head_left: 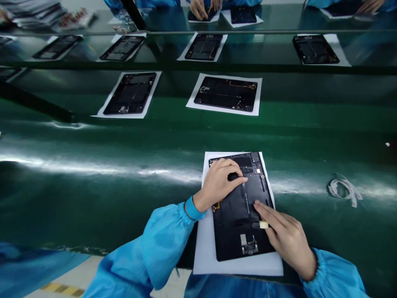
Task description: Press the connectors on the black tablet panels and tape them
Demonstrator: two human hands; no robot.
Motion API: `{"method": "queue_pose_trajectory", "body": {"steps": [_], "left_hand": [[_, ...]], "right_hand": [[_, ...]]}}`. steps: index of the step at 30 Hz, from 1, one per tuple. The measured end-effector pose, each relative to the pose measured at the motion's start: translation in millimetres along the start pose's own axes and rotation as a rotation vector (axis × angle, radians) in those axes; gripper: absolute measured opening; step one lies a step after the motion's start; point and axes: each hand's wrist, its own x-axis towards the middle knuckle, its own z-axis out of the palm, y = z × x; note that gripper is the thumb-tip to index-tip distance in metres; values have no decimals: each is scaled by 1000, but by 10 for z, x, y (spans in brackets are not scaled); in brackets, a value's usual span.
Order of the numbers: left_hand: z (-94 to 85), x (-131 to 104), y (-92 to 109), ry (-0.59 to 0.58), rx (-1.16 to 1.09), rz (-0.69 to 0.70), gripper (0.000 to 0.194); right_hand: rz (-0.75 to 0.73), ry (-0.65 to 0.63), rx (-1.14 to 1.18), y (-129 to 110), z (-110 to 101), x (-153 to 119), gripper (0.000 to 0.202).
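A black tablet housing (231,219) with its inside facing up lies slightly turned on a white sheet (204,256) at the bench's near edge. Over its upper part, my left hand (221,180) has thumb and index fingertip brought together; anything between them is too small to make out. My right hand (287,234) rests at the housing's right edge, its fingertips touching the inside. A small cream piece with a dark tip (263,224) sticks out between its thumb and fingers. Near the housing's lower end is a small circuit board (249,247), and an orange flex cable (216,206) shows beside my left wrist.
Curled white strips (343,188) lie on the green bench (93,198) to the right. Farther off, two more tablet housings (228,94) (132,93) lie on white sheets. Several others rest behind a dark rail (263,67). Co-workers' hands (201,8) work at the far side.
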Motion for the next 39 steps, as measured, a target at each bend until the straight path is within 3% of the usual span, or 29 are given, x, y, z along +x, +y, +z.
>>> {"method": "queue_pose_trajectory", "body": {"steps": [12, 18, 22, 24, 29, 32, 36, 39], "left_hand": [[28, -25, -17, 17, 76, 34, 18], [44, -52, -41, 31, 73, 44, 28], [30, -57, -53, 184, -214, -29, 14], [11, -59, -67, 287, -345, -59, 17], [-60, -195, -60, 389, -289, -56, 11], [-77, -477, 52, 283, -64, 29, 11], [-12, -939, 245, -113, 205, 295, 34], [51, -1124, 324, -306, 291, 375, 57]], "right_hand": [[-43, 1, -72, -51, -33, -11, 50], [-188, -175, -230, -233, -103, -68, 58], [-118, -185, -320, -244, -82, 194, 61], [-70, -172, -317, -194, -67, 404, 58], [49, -173, -219, -48, -62, 748, 48], [126, -97, -37, 53, -67, 737, 43], [240, 135, 199, 242, -82, 679, 37], [304, 192, 270, 339, -98, 689, 35]]}}
